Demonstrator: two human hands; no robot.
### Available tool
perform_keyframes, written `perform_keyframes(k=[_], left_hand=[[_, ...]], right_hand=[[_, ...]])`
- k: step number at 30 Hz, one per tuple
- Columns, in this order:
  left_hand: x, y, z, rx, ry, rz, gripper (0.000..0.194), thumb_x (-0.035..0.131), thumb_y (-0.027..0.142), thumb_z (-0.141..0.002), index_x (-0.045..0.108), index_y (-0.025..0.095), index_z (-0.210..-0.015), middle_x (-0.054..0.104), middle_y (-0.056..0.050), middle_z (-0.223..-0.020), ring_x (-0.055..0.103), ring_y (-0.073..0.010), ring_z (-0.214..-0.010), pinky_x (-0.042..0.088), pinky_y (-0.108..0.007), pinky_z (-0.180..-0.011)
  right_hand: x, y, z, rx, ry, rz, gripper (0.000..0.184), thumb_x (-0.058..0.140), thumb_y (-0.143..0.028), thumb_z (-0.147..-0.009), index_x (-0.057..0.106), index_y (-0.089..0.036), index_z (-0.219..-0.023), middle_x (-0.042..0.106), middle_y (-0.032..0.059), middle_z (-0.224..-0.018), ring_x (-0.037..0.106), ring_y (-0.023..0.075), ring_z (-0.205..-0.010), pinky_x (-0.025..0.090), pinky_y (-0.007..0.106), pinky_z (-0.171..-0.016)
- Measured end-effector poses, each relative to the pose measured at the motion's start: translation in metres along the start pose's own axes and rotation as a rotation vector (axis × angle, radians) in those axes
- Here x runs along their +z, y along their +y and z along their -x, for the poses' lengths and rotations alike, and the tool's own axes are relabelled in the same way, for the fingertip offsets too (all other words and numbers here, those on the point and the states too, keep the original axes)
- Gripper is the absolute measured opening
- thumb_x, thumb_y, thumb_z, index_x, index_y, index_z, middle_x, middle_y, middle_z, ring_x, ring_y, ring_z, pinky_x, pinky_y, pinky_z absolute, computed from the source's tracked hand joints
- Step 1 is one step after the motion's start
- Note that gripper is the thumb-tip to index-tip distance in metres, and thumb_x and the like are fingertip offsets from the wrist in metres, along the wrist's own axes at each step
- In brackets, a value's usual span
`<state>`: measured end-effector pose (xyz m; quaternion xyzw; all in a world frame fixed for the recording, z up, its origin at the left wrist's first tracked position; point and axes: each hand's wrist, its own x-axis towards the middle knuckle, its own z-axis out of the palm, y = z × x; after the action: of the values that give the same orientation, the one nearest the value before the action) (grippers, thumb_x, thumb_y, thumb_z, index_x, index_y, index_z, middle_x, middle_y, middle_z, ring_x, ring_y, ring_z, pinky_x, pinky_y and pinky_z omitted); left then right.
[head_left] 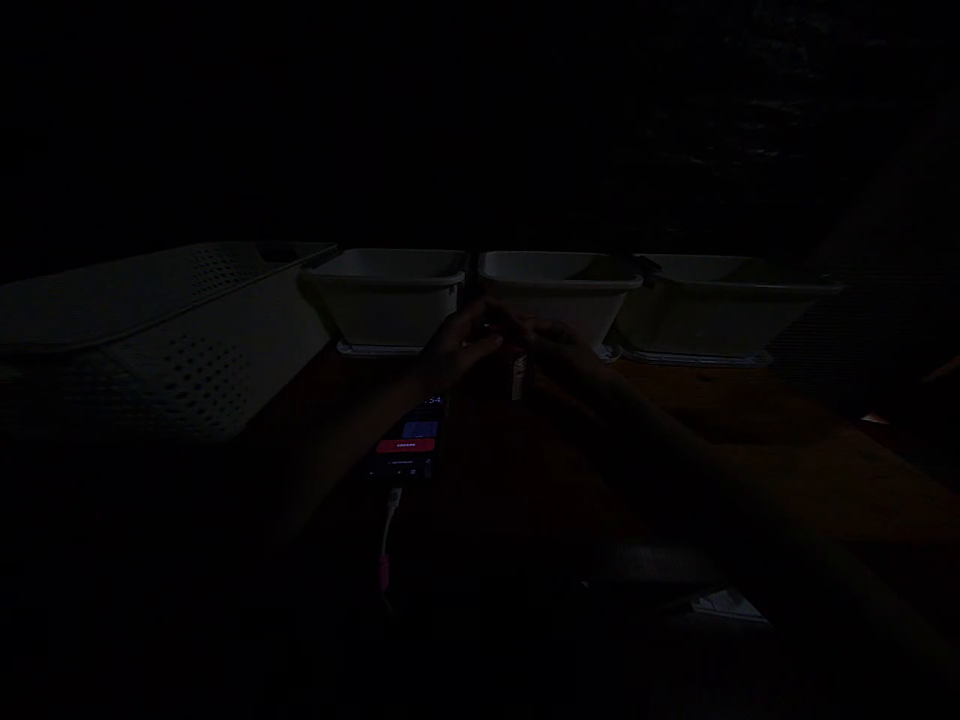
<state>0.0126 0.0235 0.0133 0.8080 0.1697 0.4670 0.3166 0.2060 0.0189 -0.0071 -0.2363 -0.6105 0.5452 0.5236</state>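
The view is very dark. Near the middle, my left hand [466, 342] reaches in with bent fingers and thumb, its fingertips at the top of a small dark reddish box [517, 374] with a pale printed strip. From the other side comes my right hand [564, 350], its fingers closed in at the box's upper edge. The fingertips of both hands almost meet there. Exactly how they grip the box is lost in shadow. A lit phone [406, 445] lies below my left hand, with a white cable [391, 515] at its lower end.
Behind my hands stand three pale basins: a left one [390, 310], a middle one [577, 300] and a right one [697, 320]. A large white perforated basket [180, 350] stands at the left. The wooden tabletop [750, 430] shows at the right, and a pale paper-like piece [729, 605] lies near the front.
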Motion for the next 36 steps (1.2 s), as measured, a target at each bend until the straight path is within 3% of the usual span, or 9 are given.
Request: perform_keyframes(k=[7, 15, 23, 30, 36], left_hand=[[0.003, 0.002, 0.000, 0.005, 0.003, -0.034, 0.021, 0.060, 0.027, -0.084, 0.060, 0.019, -0.102, 0.068, -0.007, -0.110, 0.062, -0.0225, -0.109, 0.046, -0.039, -0.098], [0.003, 0.002, 0.001, 0.002, -0.013, -0.018, 0.021, 0.060, 0.026, -0.084, 0.060, 0.018, -0.104, 0.068, -0.008, -0.114, 0.062, -0.0227, -0.113, 0.046, -0.039, -0.099], [0.003, 0.003, 0.001, 0.020, -0.013, -0.026, 0.021, 0.058, 0.023, -0.085, 0.060, 0.018, -0.105, 0.068, -0.006, -0.113, 0.063, -0.0207, -0.110, 0.046, -0.037, -0.098], [0.003, 0.008, 0.003, 0.154, 0.079, -0.402, 0.017, 0.051, 0.018, -0.090, 0.062, 0.017, -0.103, 0.069, -0.006, -0.103, 0.064, -0.0191, -0.098, 0.048, -0.035, -0.090], [0.004, 0.005, 0.005, 0.215, 0.021, -0.627, 0.021, 0.051, 0.015, -0.089, 0.061, 0.020, -0.107, 0.069, -0.006, -0.107, 0.063, -0.0215, -0.101, 0.045, -0.039, -0.093]], right_hand=[[-0.001, 0.001, 0.001, -0.034, -0.027, 0.037, 0.033, 0.082, -0.049, -0.067, 0.070, -0.019, -0.076, 0.068, 0.0044, -0.094, 0.062, 0.0164, -0.084, 0.050, 0.030, -0.077], [-0.002, -0.002, 0.001, -0.007, -0.061, 0.001, 0.030, 0.084, -0.046, -0.067, 0.072, -0.020, -0.076, 0.069, 0.0018, -0.088, 0.063, 0.0151, -0.082, 0.051, 0.028, -0.078], [-0.006, -0.002, -0.002, 0.001, -0.082, 0.076, 0.029, 0.077, -0.047, -0.075, 0.074, -0.021, -0.089, 0.071, 0.0027, -0.092, 0.064, 0.0160, -0.084, 0.050, 0.028, -0.077], [-0.014, -0.001, -0.009, -0.077, 0.086, 0.206, 0.015, 0.077, -0.035, -0.074, 0.076, -0.022, -0.082, 0.071, 0.0018, -0.091, 0.062, 0.0146, -0.081, 0.047, 0.029, -0.077], [-0.013, -0.007, -0.007, -0.079, 0.086, 0.274, 0.016, 0.077, -0.032, -0.072, 0.073, -0.018, -0.077, 0.069, 0.0043, -0.090, 0.060, 0.0145, -0.076, 0.045, 0.030, -0.073]])
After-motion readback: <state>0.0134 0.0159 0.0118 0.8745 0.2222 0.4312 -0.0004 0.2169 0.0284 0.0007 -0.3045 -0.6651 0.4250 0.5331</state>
